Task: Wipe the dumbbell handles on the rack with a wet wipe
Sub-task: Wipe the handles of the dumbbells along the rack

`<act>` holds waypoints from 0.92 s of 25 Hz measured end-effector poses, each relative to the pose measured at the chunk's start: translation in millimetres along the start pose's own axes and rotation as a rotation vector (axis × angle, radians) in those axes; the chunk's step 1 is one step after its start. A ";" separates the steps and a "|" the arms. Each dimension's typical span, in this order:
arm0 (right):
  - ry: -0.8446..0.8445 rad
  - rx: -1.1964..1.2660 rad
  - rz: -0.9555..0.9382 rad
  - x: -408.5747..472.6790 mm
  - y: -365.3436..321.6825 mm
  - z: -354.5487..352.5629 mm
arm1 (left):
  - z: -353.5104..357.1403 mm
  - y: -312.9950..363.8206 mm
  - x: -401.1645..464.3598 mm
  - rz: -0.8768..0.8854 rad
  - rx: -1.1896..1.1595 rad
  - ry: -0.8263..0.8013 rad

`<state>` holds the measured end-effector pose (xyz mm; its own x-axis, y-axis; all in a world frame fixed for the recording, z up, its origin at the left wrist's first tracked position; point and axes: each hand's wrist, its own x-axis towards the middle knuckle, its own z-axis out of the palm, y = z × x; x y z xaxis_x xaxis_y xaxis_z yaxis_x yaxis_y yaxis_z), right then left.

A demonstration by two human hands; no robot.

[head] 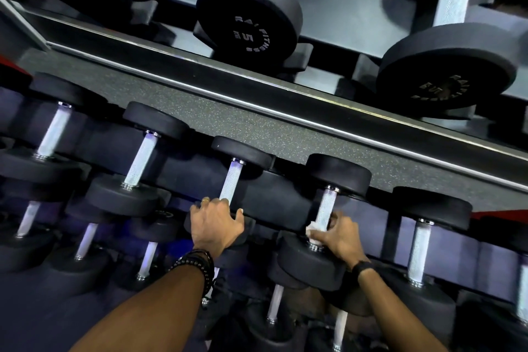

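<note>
Black round-headed dumbbells with pale knurled handles lie in rows on the rack. My right hand (340, 236) grips the lower end of one middle-row handle (327, 206) with a white wet wipe (314, 233) wrapped around it, just above the near head. My left hand (215, 223) rests curled over the near head of the neighbouring dumbbell, fingers at the base of its handle (231, 183). Beaded bracelets sit on the left wrist, a dark band on the right.
The rack's upper shelf rail (257, 88) runs diagonally above, carrying larger dumbbells, one marked 5 kg (248, 11). More dumbbells fill the middle row to the left (141, 158) and right (421, 248), and a lower row sits beneath my forearms. Speckled floor (243, 120) shows behind.
</note>
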<state>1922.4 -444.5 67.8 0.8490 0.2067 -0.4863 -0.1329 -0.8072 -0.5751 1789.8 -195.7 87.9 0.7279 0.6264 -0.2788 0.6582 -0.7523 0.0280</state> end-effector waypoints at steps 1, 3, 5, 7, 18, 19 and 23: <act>0.108 -0.064 -0.081 3.2 -8.2 -8.9 | 0.1 0.0 0.1 0.004 -0.002 0.001; 0.278 -0.097 -0.192 9.7 -21.6 -20.7 | 0.6 -0.1 0.3 0.007 0.002 0.006; 0.323 -0.008 -0.208 3.4 -22.1 -16.3 | 1.2 -0.5 -0.1 0.003 0.001 0.001; 0.249 -0.010 -0.126 -13.2 -13.5 0.6 | 1.4 -0.1 0.5 0.001 -0.001 0.007; 0.405 0.274 0.014 2.3 -19.5 -7.8 | 2.7 0.0 0.9 0.008 0.005 0.001; 0.337 0.215 0.036 -4.7 -8.8 -0.7 | 3.5 0.0 0.5 0.009 0.002 0.006; 0.143 0.150 0.173 -16.7 15.2 11.3 | 2.0 0.3 0.1 0.010 -0.003 0.006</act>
<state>1900.4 -454.0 59.8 0.8694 -0.0164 -0.4938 -0.3477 -0.7304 -0.5879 1789.7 -196.2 85.9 0.7355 0.6200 -0.2731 0.6513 -0.7581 0.0332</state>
